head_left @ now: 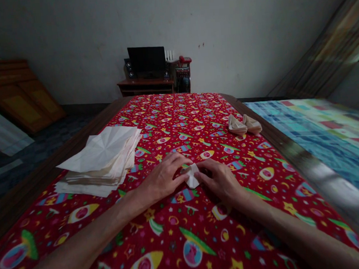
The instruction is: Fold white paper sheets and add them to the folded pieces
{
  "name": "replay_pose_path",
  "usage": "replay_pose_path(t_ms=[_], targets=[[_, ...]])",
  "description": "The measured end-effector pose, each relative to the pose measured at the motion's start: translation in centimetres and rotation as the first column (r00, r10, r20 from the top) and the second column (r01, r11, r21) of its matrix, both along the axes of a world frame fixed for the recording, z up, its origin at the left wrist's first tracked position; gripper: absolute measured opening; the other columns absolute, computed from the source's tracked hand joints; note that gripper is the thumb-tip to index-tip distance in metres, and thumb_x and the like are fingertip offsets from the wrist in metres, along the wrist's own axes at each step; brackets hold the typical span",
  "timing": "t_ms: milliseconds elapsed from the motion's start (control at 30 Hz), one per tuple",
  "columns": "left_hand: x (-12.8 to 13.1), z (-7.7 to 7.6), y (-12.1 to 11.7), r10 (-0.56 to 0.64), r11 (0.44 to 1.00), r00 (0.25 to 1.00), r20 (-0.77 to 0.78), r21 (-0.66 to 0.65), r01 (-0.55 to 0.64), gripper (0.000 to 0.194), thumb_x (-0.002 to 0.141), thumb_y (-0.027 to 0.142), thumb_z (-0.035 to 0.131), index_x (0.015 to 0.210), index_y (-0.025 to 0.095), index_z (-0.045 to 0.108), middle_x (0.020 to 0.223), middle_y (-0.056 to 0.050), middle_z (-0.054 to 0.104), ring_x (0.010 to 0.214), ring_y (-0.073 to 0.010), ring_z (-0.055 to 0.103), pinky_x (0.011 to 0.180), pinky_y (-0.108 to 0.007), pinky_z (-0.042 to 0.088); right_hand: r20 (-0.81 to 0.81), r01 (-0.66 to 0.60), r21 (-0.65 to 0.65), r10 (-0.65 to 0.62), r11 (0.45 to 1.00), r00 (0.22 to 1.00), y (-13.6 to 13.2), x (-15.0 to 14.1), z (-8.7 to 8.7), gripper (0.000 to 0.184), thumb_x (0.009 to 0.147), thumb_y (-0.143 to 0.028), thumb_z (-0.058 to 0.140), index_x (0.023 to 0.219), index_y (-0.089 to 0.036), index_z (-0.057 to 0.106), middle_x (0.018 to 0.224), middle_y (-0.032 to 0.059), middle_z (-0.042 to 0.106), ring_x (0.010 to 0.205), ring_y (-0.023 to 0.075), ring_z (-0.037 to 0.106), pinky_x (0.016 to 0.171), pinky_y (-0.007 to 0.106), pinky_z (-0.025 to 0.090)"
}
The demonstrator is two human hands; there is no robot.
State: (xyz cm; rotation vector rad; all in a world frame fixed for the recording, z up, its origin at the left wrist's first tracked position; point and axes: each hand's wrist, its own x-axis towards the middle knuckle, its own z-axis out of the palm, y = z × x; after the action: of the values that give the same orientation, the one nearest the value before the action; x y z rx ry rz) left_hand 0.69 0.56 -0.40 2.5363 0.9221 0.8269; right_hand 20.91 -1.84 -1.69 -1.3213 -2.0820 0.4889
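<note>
A small folded piece of white paper (193, 177) lies on the red patterned cloth between my two hands. My left hand (167, 173) pinches its left side between thumb and fingers. On the opposite side, my right hand (217, 177) grips the paper's right edge with its thumb on top. To the left sits a thick stack of creased paper sheets (103, 151), the top one marked with fold lines radiating from its middle. Two bundles of folded paper pieces (237, 125) stand side by side at the right of the cloth.
The red cloth (191, 249) covers a table with a dark wooden edge (280, 145). A bed (329, 139) with a checked cover adjoins the right side. Beyond the far end stands a desk with a monitor (147, 61). A wooden cabinet (21, 93) is at the left.
</note>
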Motion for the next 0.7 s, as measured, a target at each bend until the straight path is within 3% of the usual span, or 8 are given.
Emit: replay_pose_path(t_ms=[67,133,233,367,500,700], targets=[[-0.6,0.1,0.0,-0.137,0.991,0.988,-0.075,0.000,0.137,0.021,0.084,0.021,0.060,0.105,0.020,0.059,0.106,-0.004,0.058,0.105,-0.0186,0.051,0.092,-0.030,0.041,0.041,0.016,0.043,-0.017,0.999,0.999,-0.1,0.0,-0.1,0.012,0.082,-0.021,0.057,0.093,-0.018,0.061,0.083,0.0023,0.062,0.072,0.0138,0.055,0.063,0.023,0.040],[-0.9,0.2,-0.1,-0.202,0.979,0.973,-0.112,-0.035,0.200,0.020,0.083,0.023,0.062,0.103,0.020,0.060,0.104,-0.004,0.059,0.104,-0.0184,0.051,0.091,-0.029,0.042,0.055,0.025,0.071,-0.029,0.997,0.998,-0.1,-0.1,-0.1,0.010,0.081,-0.020,0.058,0.091,-0.018,0.059,0.082,0.0020,0.060,0.070,0.0132,0.053,0.060,0.023,0.039],[-1.0,-0.2,0.0,-0.169,0.984,0.983,-0.078,-0.068,0.164,0.021,0.083,0.022,0.063,0.103,0.017,0.057,0.101,-0.004,0.060,0.098,-0.0174,0.054,0.086,-0.028,0.044,0.069,-0.019,0.110,0.012,0.994,0.998,-0.3,0.0,-0.2,0.006,0.084,-0.020,0.055,0.085,-0.017,0.060,0.080,0.0028,0.058,0.069,0.0129,0.053,0.060,0.023,0.039],[-1.0,-1.1,0.2,-0.156,0.987,0.988,-0.014,-0.043,0.155,0.004,0.087,0.020,0.056,0.088,0.017,0.058,0.094,-0.003,0.061,0.092,-0.0159,0.056,0.083,-0.028,0.044,0.076,-0.178,0.194,0.166,0.965,0.983,-0.8,0.6,-0.3,0.015,0.089,-0.023,0.051,0.090,-0.017,0.064,0.088,0.0070,0.059,0.076,0.0145,0.055,0.065,0.026,0.044],[-1.0,-1.9,0.3,-0.115,0.993,0.992,0.059,-0.014,0.116,0.009,0.090,0.020,0.050,0.087,0.017,0.058,0.091,-0.004,0.060,0.089,-0.0154,0.056,0.081,-0.028,0.045,0.046,-0.282,0.193,0.278,0.940,0.959,-1.2,1.1,-0.2,0.015,0.086,-0.027,0.057,0.094,-0.017,0.065,0.093,0.0086,0.059,0.079,0.0151,0.056,0.065,0.025,0.046],[-0.5,-2.1,0.1,0.069,0.997,0.997,0.046,-0.030,-0.068,0.014,0.088,0.023,0.054,0.076,0.016,0.056,0.086,-0.002,0.051,0.083,-0.0148,0.052,0.075,-0.028,0.045,0.079,-0.068,0.113,0.059,0.991,0.995,-1.2,0.3,0.0,0.019,0.090,-0.024,0.049,0.077,-0.017,0.060,0.076,0.0037,0.056,0.064,0.0116,0.051,0.057,0.023,0.038]])
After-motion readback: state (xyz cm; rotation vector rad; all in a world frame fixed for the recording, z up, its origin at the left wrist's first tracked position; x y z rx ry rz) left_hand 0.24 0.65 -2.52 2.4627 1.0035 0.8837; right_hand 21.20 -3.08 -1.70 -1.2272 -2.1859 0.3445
